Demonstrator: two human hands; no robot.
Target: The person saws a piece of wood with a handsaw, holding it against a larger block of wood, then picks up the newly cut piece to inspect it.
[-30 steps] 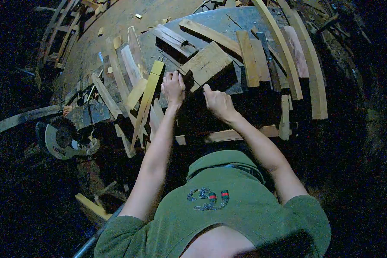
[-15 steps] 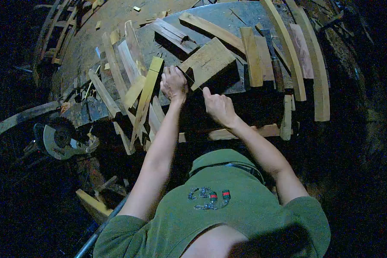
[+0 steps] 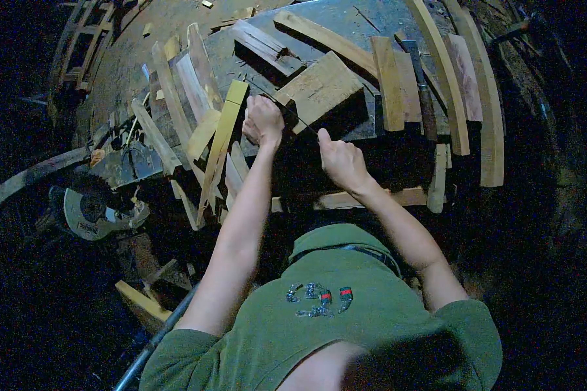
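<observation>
My right hand is closed around the near end of a thin, dark, rod-like tool; its grip is hidden in my fist. The tool slants away to the upper left, past my left hand and over the edge of a thick wooden block. My left hand is closed beside the block's left corner, its fingers curled down. Whatever those fingers hold is hidden beneath them. Just left of that hand leans a yellowish wood strip with a dark line across its top end.
Beyond the block lie a split grey timber and a long board. A hammer and curved wood pieces lie to the right. A circular saw is at lower left. More strips cover the bench's left side.
My right hand has drawn back slightly to the right and down with the tool, so more of the tool's far end shows. My left hand stays by the block.
</observation>
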